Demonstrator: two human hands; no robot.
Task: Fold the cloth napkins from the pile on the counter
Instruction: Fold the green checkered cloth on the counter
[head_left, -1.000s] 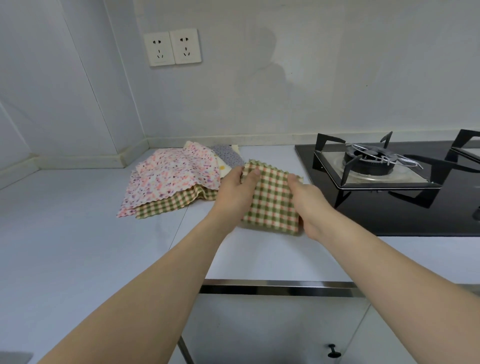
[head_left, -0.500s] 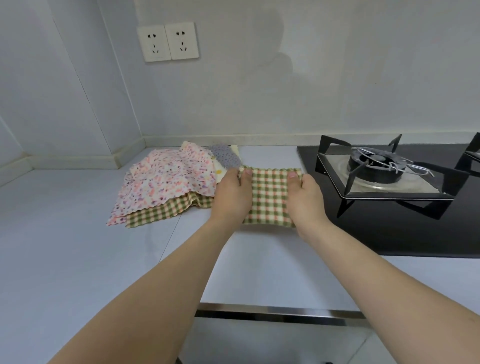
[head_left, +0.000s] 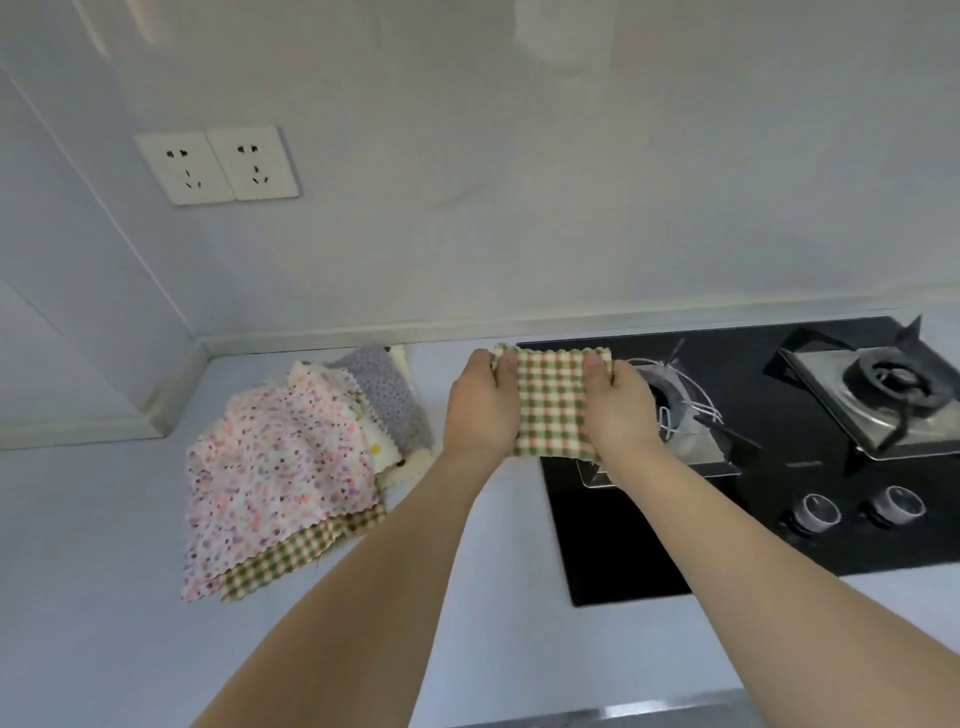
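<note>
You hold the folded checked napkin (head_left: 553, 405) up off the counter (head_left: 104, 519), at the hob's (head_left: 649, 545) left edge. Your left hand (head_left: 480, 405) grips its left side and your right hand (head_left: 621, 410) its right, thumbs curled over the top corners. To the left, the pile (head_left: 291, 467) lies on the counter, a floral napkin (head_left: 275, 467) topmost, a checked one (head_left: 291, 561) showing beneath. Two wall sockets (head_left: 218, 166) sit above.
</note>
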